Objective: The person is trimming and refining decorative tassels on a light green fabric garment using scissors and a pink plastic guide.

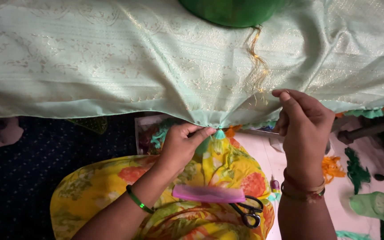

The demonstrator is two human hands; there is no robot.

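Observation:
A pale mint-green woven cloth [112, 58] with gold patterning stretches across the upper half of the view. My left hand [181, 142] pinches its lower edge where a small teal tassel [219, 134] hangs. My right hand [303, 118] is raised to the right of that spot, fingers pinched together as if on a fine thread that is too thin to see. Loose gold threads [258, 62] trail down the cloth above and between my hands. Both wrists wear bangles.
My lap is covered in yellow floral fabric [112, 186]; a pink comb [209, 194] and black scissors [248, 212] lie on it. Orange thread [333, 166], green thread [356, 169] and a green spool [374, 206] lie at the right. A green round object [232, 11] sits on the cloth.

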